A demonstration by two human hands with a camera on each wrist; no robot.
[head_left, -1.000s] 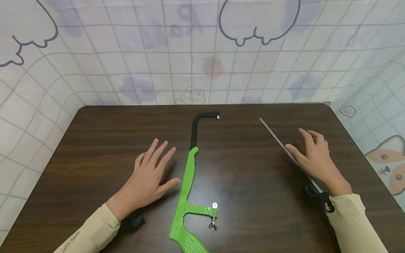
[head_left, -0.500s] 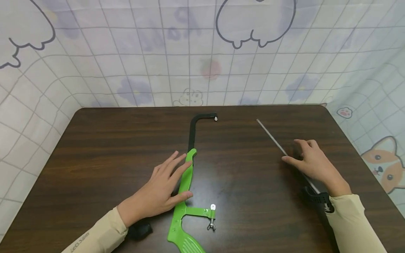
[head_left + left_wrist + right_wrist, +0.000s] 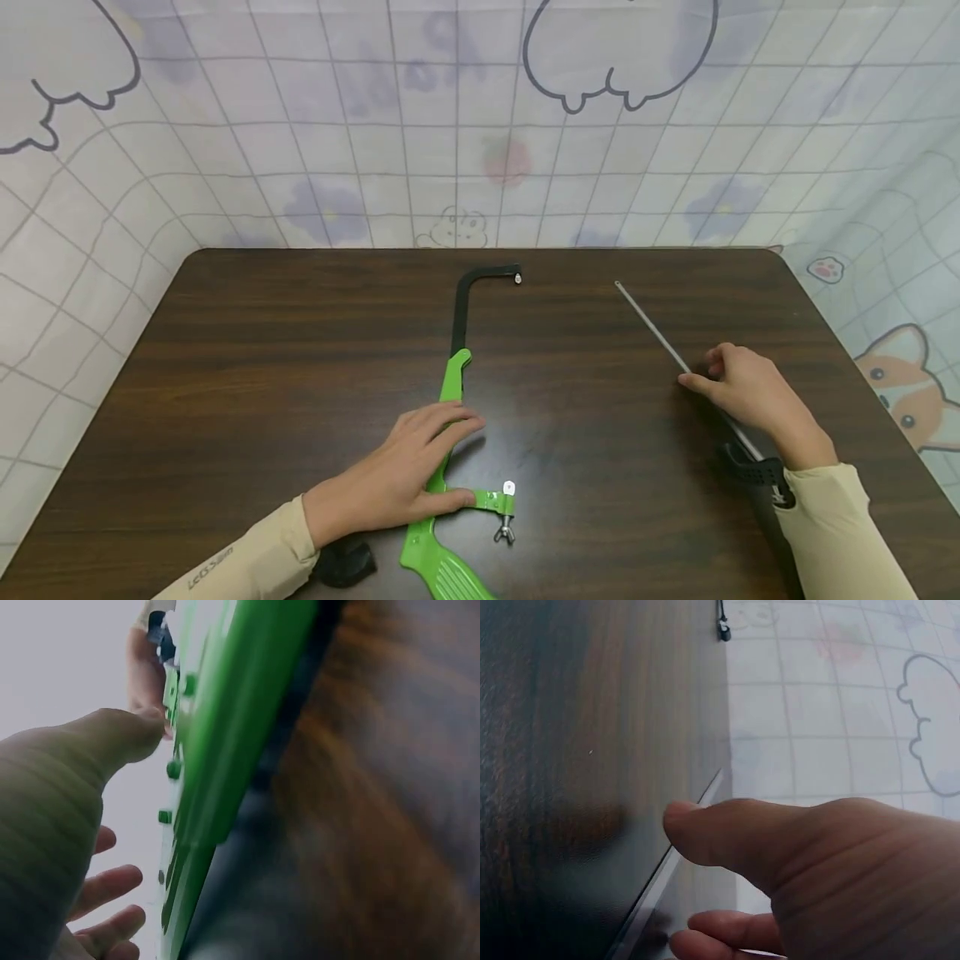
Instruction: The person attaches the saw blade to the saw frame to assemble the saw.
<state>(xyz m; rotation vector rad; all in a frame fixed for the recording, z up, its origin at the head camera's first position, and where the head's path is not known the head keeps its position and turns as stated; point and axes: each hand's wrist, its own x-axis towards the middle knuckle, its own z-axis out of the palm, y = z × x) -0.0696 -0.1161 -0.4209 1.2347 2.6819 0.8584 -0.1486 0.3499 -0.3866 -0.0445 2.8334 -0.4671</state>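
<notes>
A hacksaw frame lies in the middle of the table, its green handle towards me and its black bent arm pointing away. My left hand is over the green part, fingers spread and thumb along the short cross arm. In the left wrist view, those fingers stand apart from the green frame; contact by the thumb is unclear. At the right lies a thin metal hacksaw blade, slanting across the tabletop. My right hand hovers around it, thumb crossing above the blade, fingers bent with a gap between.
A wing nut hangs from the frame's cross arm. The dark wood table ends at a patterned cloth backdrop. A black device sits beneath the left wrist, and a black strap is at the right wrist.
My left hand has moved right and towards me, from beside the hacksaw frame to over it. My right hand has lowered towards the blade, its fingers bending in. Frame and blade stay put.
</notes>
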